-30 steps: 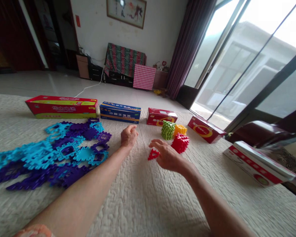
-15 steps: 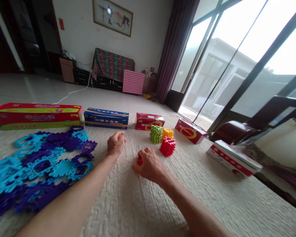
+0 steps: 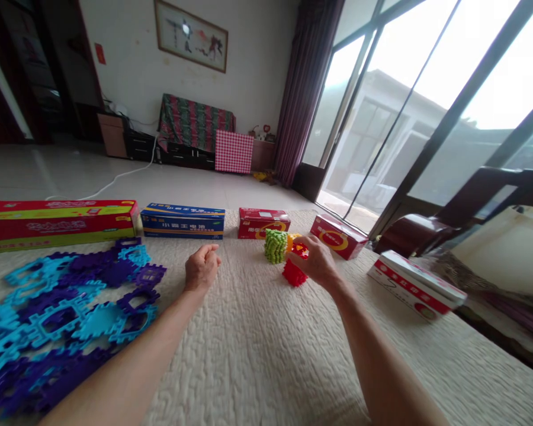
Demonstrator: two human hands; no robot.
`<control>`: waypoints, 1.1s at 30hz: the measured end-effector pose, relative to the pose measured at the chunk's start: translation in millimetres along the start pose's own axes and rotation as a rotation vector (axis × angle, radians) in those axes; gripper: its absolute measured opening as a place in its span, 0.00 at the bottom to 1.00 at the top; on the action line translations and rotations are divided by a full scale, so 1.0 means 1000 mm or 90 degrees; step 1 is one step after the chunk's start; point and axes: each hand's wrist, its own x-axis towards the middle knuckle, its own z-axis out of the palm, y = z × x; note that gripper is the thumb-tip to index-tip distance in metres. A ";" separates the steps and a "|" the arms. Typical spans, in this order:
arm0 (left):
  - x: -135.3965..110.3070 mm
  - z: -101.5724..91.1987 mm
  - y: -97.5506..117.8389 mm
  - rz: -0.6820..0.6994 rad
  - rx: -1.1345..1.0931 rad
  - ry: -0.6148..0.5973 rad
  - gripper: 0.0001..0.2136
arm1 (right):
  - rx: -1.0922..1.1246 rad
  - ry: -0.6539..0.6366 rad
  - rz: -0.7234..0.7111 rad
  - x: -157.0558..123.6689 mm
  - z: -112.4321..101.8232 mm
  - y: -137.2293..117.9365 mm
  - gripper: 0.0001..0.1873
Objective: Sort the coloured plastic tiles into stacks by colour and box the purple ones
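Observation:
My right hand (image 3: 313, 260) pinches a red interlocking plastic piece (image 3: 300, 250) at the top of a red stack (image 3: 295, 274) of the same toothed pieces. Fingers partly cover the piece, so its contact with the stack is hard to see. Just left of that hand stands a green stack (image 3: 276, 246), and a yellow stack (image 3: 290, 239) shows partly behind it. My left hand (image 3: 201, 267) rests closed on the quilted cloth, with nothing visible in it. Loose purple pieces (image 3: 118, 273) and light-blue pieces (image 3: 100, 319) lie heaped left of my left forearm.
Along the far edge of the quilted cloth (image 3: 249, 355) stand a long red-and-green box (image 3: 57, 225), a blue box (image 3: 183, 223) and two red boxes, one in the middle (image 3: 263, 223) and one farther right (image 3: 337, 236). A white-and-red box (image 3: 415, 285) sits at the right.
My right hand has moved right and away from me, carrying the red piece to the red stack. My left hand stays closed in about the same place. The view has shifted slightly.

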 end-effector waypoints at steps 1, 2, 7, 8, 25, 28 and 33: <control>0.000 0.000 0.000 -0.001 -0.001 -0.001 0.17 | -0.004 -0.013 0.001 0.000 0.000 0.002 0.14; -0.001 0.000 0.001 -0.003 -0.003 -0.004 0.17 | -0.006 -0.024 0.002 -0.001 0.000 0.003 0.14; 0.000 -0.001 0.000 -0.006 -0.008 -0.009 0.17 | 0.007 -0.012 -0.022 -0.001 -0.002 0.008 0.15; 0.000 -0.001 0.000 -0.007 -0.007 -0.009 0.17 | 0.014 0.003 -0.026 0.000 -0.003 0.009 0.15; -0.001 0.001 0.006 -0.010 0.027 -0.014 0.17 | 0.135 -0.032 -0.136 -0.022 0.042 -0.072 0.11; -0.003 -0.001 0.009 -0.007 0.051 -0.048 0.17 | 0.162 -0.097 -0.108 -0.036 0.064 -0.096 0.11; -0.019 -0.015 0.014 0.015 0.132 -0.094 0.18 | 0.176 -0.114 -0.015 -0.062 0.085 -0.109 0.13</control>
